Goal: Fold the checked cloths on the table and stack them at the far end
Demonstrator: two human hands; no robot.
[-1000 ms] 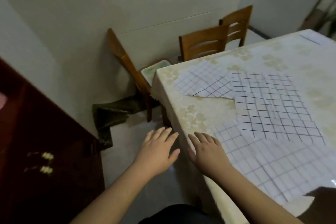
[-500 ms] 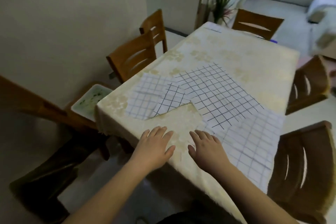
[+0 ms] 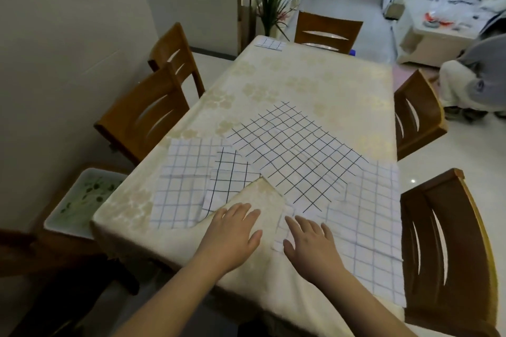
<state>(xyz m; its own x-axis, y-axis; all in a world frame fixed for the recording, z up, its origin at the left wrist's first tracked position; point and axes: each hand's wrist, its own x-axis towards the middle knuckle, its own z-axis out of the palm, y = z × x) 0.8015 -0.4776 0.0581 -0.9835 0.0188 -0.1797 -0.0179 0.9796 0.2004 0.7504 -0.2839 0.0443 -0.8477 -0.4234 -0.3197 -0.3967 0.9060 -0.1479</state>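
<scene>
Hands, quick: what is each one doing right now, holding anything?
Left hand: open, fingers straight, over the bare tablecloth, holding nothing.
Right hand: open, fingers spread, at the near checked cloth, holding nothing.

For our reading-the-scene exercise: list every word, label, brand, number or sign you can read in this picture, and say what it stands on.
None: no readable text anywhere in view.
The checked cloths carry only grid lines.
The tablecloth carries only a pale flower pattern.
The things on the far low table are too small and blurred to read.

walls: pale | floor: light tile | wooden chairs [image 3: 147,115] | potted plant [image 3: 272,5]
</scene>
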